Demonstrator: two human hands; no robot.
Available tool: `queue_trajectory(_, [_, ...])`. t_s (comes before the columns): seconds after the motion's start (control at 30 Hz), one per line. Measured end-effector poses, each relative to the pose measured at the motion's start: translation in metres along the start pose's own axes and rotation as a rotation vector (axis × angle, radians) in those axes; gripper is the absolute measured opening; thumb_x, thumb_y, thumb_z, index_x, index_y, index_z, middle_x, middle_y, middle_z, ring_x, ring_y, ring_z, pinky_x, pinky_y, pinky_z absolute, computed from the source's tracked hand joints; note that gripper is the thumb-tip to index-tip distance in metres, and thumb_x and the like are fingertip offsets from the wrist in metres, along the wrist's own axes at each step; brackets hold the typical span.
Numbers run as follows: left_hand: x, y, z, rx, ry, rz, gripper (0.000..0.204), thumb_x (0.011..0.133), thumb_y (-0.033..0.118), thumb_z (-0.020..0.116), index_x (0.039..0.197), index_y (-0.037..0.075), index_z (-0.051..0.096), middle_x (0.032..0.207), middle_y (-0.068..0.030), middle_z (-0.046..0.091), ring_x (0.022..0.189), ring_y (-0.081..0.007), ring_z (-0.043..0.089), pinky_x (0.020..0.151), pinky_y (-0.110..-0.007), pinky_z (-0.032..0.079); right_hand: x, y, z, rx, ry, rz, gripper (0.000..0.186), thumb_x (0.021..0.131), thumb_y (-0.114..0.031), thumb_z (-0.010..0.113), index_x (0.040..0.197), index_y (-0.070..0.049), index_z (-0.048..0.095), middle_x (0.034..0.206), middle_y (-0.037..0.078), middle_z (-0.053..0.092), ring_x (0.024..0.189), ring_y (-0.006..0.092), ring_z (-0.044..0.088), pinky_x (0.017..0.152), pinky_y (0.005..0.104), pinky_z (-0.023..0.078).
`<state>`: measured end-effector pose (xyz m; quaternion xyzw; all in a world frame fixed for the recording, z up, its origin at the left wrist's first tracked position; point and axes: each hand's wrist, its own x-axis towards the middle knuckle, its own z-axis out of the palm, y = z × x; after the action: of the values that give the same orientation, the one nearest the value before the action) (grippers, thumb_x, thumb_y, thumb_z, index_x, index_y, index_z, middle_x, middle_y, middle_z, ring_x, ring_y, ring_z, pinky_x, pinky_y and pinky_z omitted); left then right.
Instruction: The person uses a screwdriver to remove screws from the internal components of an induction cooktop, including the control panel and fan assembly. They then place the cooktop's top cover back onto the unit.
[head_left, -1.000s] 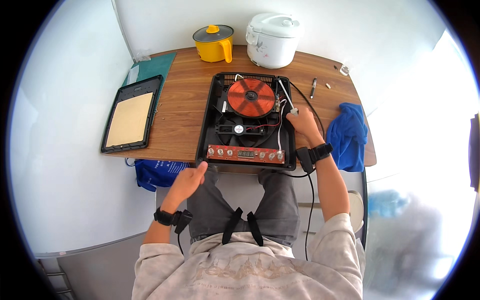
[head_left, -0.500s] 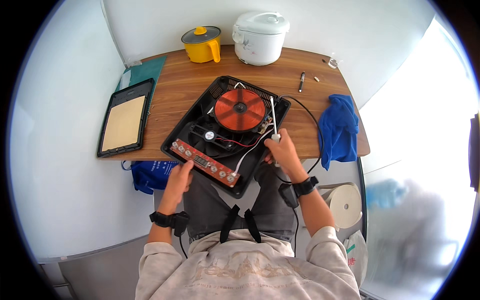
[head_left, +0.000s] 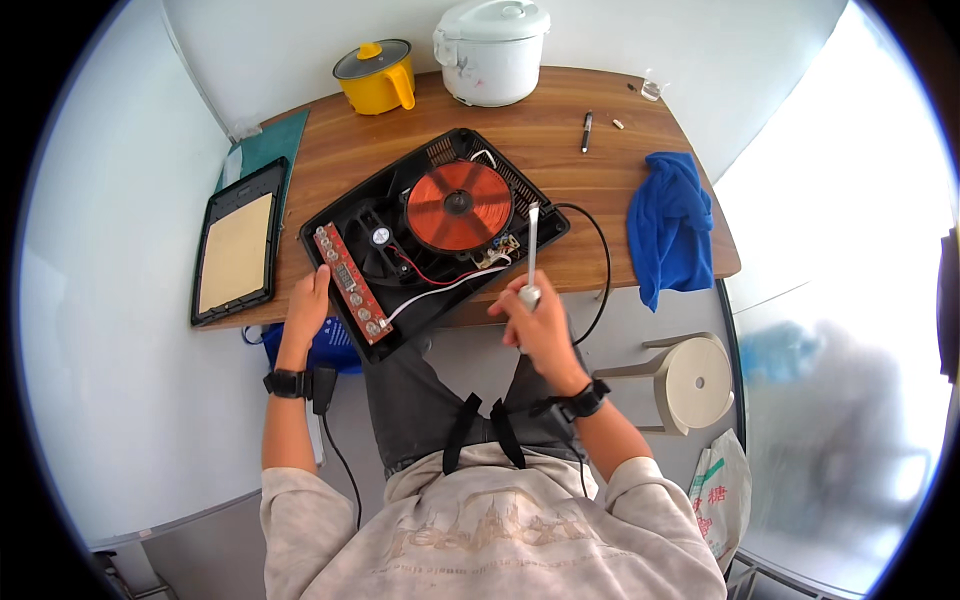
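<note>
An opened induction cooker's black base [head_left: 440,318] lies tilted across the table's front edge, partly overhanging it. Inside are a round copper coil [head_left: 460,206], a black fan [head_left: 382,238] and a red control board [head_left: 352,282] with several round buttons, joined by thin red and white wires. My left hand [head_left: 306,308] grips the base's left edge beside the board, its fingers partly hidden. In my right hand [head_left: 543,328] is a screwdriver [head_left: 533,245] with a pale handle; its shaft points away from me, over the base's right corner.
Left of the base lies the cooker's detached black cover [head_left: 273,275], on a green mat [head_left: 290,135]. Behind stand a yellow pot [head_left: 375,92] and a white rice cooker [head_left: 490,70]. A pen [head_left: 587,132] and blue cloth [head_left: 672,225] lie right; a stool [head_left: 695,383] stands below.
The cooker base has turned clockwise, so the control board now faces more to the left. My left hand has moved left with its edge. The screwdriver has come away from the coil side.
</note>
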<state>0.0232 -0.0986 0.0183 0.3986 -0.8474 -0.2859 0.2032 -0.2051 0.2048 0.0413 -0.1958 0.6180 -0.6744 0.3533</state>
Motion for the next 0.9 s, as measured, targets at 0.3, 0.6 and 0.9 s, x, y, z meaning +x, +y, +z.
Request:
queue_trajectory(0.3, [0.051, 0.010, 0.002, 0.197, 0.043, 0.023, 0.062, 0.102, 0.050, 0.044, 0.090, -0.007, 0.065, 0.087, -0.0329, 0.063, 0.090, -0.0501, 0.062, 0.076, -0.048, 0.048, 0.067, -0.034, -0.097, -0.711, 0.462, -0.412, 0.026, 0.091, -0.021, 0.064, 0.107, -0.001, 0.069, 0.081, 0.018, 0.069, 0.078, 0.0317, 0.069, 0.073, 0.0379, 0.053])
queue_trajectory(0.6, [0.062, 0.008, 0.003, 0.207, 0.001, 0.023, 0.056, 0.103, 0.047, 0.044, 0.097, -0.004, 0.066, 0.094, -0.0314, 0.065, 0.099, -0.0483, 0.062, 0.081, -0.048, 0.048, 0.088, -0.047, -0.098, -0.765, 0.310, -0.200, 0.033, 0.087, -0.032, 0.069, 0.092, 0.000, 0.074, 0.076, 0.020, 0.069, 0.073, 0.0354, 0.069, 0.069, 0.0395, 0.052])
queue_trajectory(0.9, [0.076, -0.001, 0.000, 0.142, -0.071, 0.090, 0.061, 0.103, 0.049, 0.042, 0.092, -0.005, 0.065, 0.094, -0.0314, 0.065, 0.096, -0.0496, 0.061, 0.081, -0.049, 0.047, 0.056, -0.033, -0.102, -0.692, 0.250, -0.020, 0.032, 0.086, -0.028, 0.071, 0.090, 0.003, 0.073, 0.071, 0.017, 0.068, 0.064, 0.0306, 0.066, 0.063, 0.0389, 0.050])
